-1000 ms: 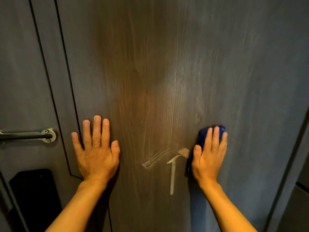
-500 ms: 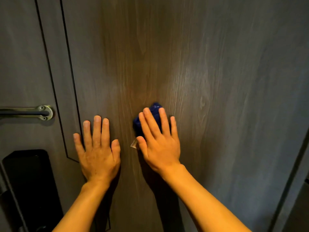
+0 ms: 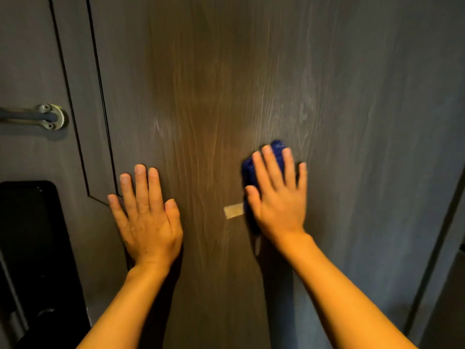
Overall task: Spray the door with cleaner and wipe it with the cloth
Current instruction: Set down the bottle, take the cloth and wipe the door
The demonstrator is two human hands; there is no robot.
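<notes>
Where the frame's left edge begins, you have a metal handle (image 3: 37,117) bolted through a round plate, and below it a black panel (image 3: 32,248) set into the same dark surface. Moving right, your left hand (image 3: 147,217) lies flat on the door (image 3: 251,71), fingers spread wide and pointing up, holding nothing. The door itself is dark wood-grain, with faint pale streaks running down its middle. Between your hands a small pale tag (image 3: 234,211) shows against the wood; it may belong to the cloth, though the blur makes that unclear. Your right hand (image 3: 276,195) is also opened flat, palm pressing the blue cloth (image 3: 251,170) against the door. The cloth is bunched, peeking out above your fingertips and along your thumb side.
</notes>
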